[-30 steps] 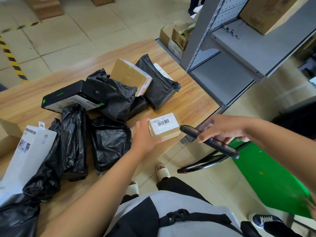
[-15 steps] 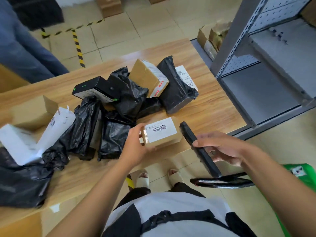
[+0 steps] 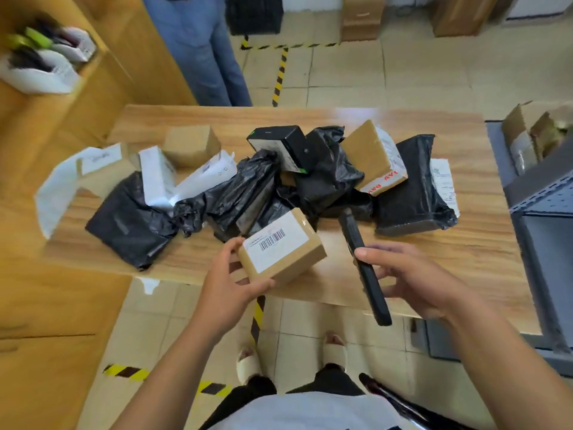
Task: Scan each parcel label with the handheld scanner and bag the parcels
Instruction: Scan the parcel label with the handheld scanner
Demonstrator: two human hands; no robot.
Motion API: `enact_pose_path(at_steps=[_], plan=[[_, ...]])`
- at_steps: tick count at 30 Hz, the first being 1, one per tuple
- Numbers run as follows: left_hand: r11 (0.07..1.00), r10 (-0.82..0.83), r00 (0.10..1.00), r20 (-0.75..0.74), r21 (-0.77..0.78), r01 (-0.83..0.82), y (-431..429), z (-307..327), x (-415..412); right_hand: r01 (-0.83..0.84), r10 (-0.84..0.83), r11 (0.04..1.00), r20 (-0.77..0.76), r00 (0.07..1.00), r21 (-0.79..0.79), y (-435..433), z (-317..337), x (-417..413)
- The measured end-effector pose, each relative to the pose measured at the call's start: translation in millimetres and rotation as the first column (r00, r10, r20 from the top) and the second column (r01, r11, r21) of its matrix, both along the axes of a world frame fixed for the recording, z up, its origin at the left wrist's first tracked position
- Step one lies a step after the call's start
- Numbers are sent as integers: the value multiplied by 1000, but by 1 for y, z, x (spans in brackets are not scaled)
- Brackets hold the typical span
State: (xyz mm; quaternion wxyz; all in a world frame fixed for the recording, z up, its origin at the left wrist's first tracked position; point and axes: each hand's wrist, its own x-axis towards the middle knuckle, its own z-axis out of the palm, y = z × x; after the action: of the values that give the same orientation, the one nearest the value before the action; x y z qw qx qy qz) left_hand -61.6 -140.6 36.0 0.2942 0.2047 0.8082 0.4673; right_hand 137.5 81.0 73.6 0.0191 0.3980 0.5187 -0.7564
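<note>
My left hand (image 3: 231, 285) grips a small brown cardboard parcel (image 3: 286, 259) over the table's near edge, its white barcode label (image 3: 274, 240) facing up. To its right, my right hand (image 3: 409, 277) holds a slim black handheld scanner (image 3: 362, 265), its far end pointing away over the table. Behind them on the wooden table (image 3: 449, 249) lies a heap of parcels: several black plastic bags (image 3: 238, 193), a black box (image 3: 279, 141), a taped brown box (image 3: 372, 156) and white packets (image 3: 155, 175).
A person in blue trousers (image 3: 201, 51) stands beyond the table. Grey metal shelving (image 3: 545, 206) is at the right with cardboard boxes (image 3: 533, 131) behind it. A wooden counter (image 3: 55, 150) runs along the left. More boxes (image 3: 362, 17) stand on the tiled floor.
The view has swung left, bringing the whole table and the standing person into sight. Both hands keep the parcel and scanner; the scanner now points more steeply away.
</note>
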Motion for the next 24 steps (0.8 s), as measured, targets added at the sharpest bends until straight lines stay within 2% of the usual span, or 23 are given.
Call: enact_pose_path(at_steps=[5, 14, 24], plan=[[987, 129, 991, 24, 96, -131, -62, 13, -20, 124, -124, 992, -63, 990, -10, -55, 13, -54], [946, 288, 958, -4, 154, -284, -210, 22, -91, 32, -31, 999, -106, 994, 8, -193, 27, -151], [860, 439, 895, 80, 251, -444, -332, 16, -152, -137, 146, 987, -101, 984, 87, -315, 42, -230]])
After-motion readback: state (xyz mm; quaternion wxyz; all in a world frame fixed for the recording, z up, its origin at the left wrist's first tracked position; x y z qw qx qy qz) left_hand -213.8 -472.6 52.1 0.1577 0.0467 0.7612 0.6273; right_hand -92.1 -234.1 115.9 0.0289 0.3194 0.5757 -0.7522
